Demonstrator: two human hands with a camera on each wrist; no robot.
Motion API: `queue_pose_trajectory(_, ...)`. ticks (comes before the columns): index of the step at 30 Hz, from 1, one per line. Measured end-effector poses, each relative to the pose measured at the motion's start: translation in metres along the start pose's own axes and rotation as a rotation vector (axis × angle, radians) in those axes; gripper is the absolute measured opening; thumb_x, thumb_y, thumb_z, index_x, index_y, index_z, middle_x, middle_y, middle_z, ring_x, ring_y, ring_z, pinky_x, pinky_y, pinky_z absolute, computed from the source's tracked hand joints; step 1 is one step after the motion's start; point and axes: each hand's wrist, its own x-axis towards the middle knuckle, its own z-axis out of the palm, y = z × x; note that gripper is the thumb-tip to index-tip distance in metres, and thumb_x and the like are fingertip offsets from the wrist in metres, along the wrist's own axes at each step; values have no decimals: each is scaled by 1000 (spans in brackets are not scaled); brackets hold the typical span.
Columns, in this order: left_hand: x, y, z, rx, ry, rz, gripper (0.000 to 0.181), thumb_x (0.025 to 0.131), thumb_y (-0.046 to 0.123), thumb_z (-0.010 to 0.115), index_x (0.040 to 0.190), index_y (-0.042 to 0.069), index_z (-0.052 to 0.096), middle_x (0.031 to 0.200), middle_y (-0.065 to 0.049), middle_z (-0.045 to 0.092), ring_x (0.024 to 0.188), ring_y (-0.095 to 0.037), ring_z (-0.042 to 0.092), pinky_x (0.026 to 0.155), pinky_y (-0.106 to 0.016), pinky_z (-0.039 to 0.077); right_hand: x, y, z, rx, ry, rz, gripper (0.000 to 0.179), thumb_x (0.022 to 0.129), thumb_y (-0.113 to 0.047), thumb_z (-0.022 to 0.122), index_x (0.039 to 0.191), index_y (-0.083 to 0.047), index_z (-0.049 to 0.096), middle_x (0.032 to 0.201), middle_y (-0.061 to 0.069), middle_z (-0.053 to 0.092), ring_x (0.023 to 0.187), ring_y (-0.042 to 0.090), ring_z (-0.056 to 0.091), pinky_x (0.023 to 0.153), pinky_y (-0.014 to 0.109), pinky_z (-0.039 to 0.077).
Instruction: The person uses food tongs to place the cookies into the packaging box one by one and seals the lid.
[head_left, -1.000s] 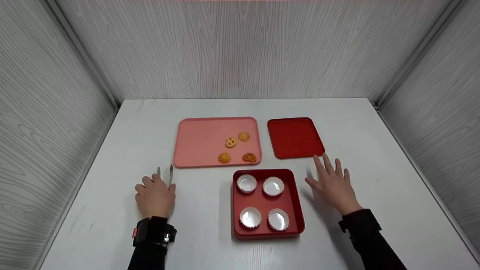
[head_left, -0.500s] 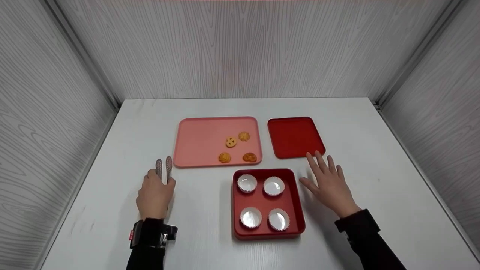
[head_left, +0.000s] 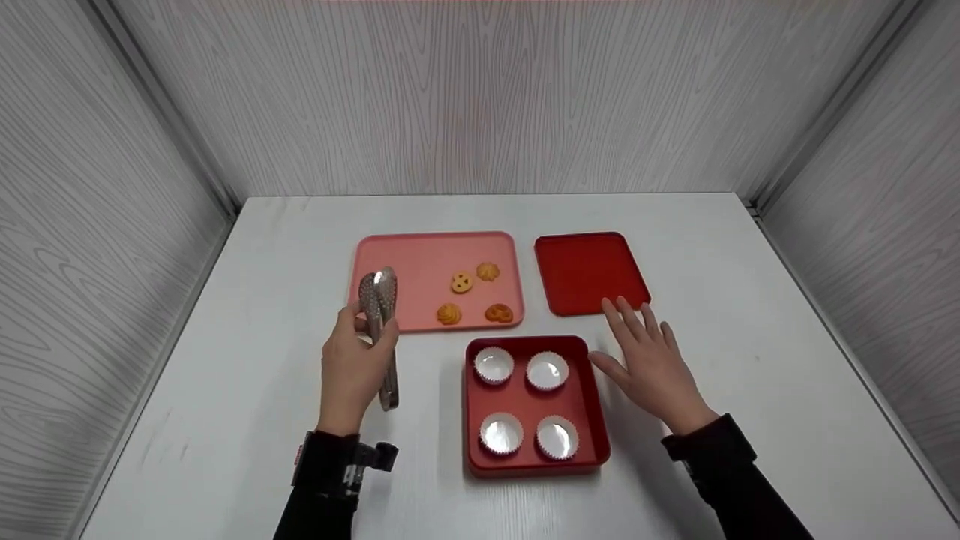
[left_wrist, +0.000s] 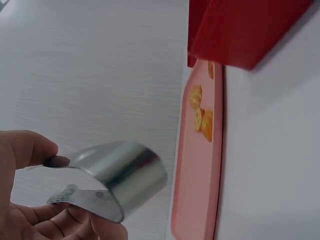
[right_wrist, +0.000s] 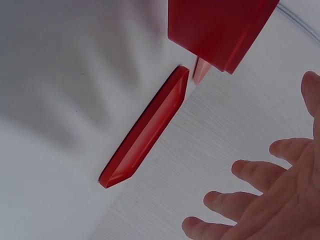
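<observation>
My left hand [head_left: 357, 369] pinches silver metal tongs [head_left: 381, 307] between thumb and fingers, their tips raised over the left end of the pink tray [head_left: 409, 259]. In the left wrist view the curved bend of the tongs [left_wrist: 132, 175] faces the camera. Several small cookies lie on the right part of that tray, among them a chocolate-chip cookie [head_left: 462, 282] and a pretzel-shaped cookie [head_left: 499, 313]. With fingers spread, my right hand [head_left: 654, 369] hovers beside the red box [head_left: 537, 472] and holds nothing. Several white paper cups, one of them a front-left cup [head_left: 501, 433], sit inside the box.
A flat red lid-like tray [head_left: 592, 274] lies at the back right, just beyond my right fingertips. The white tabletop [head_left: 247, 360] is bounded by a pale wood-grain wall [head_left: 480, 97] behind and by similar panels on both sides.
My left hand has lifted the tongs from the table and brought them right and forward to the pink tray. My right hand has drifted slightly left toward the box.
</observation>
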Motion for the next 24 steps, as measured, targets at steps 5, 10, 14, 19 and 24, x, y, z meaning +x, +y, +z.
queue_pose_trajectory(5, -8, 20, 16, -131, -37, 70, 54, 96, 29, 69, 140, 2, 52, 105, -13, 66, 83, -24, 64, 69, -34, 52, 1, -12, -5, 24, 5, -30, 81, 102, -42, 61, 166, -17, 17, 169, 15, 22, 155, 46, 10, 119, 68, 9)
queue_pose_trajectory(10, -17, 38, 32, -307, -131, 100, 55, 97, 28, 70, 142, 5, 51, 108, -12, 64, 80, -22, 66, 61, -34, 56, 1, -25, -8, 58, 33, -81, 81, 101, -40, 63, 165, -18, 18, 168, 12, 25, 156, 41, 14, 120, 66, 11)
queue_pose_trajectory(14, -22, 46, 45, -442, -226, 78, 55, 98, 28, 71, 144, 7, 49, 111, -14, 63, 81, -22, 67, 60, -36, 58, 2, -35, -7, 84, 35, -111, 82, 101, -39, 65, 166, -19, 18, 167, 11, 28, 156, 39, 17, 120, 64, 13)
queue_pose_trajectory(19, -26, 51, 60, -555, -323, 38, 54, 99, 26, 70, 144, 8, 46, 116, -16, 62, 85, -22, 70, 71, -44, 60, 2, -44, -4, 130, 32, -155, 83, 99, -38, 68, 165, -20, 21, 163, 11, 37, 153, 38, 26, 120, 63, 18)
queue_pose_trajectory(24, -30, 54, 73, -689, -391, -6, 50, 99, 21, 69, 140, 6, 43, 118, -18, 60, 91, -26, 71, 76, -45, 61, 3, -53, -2, 152, 31, -191, 79, 98, -38, 69, 163, -19, 29, 154, 12, 50, 148, 37, 38, 118, 61, 25)
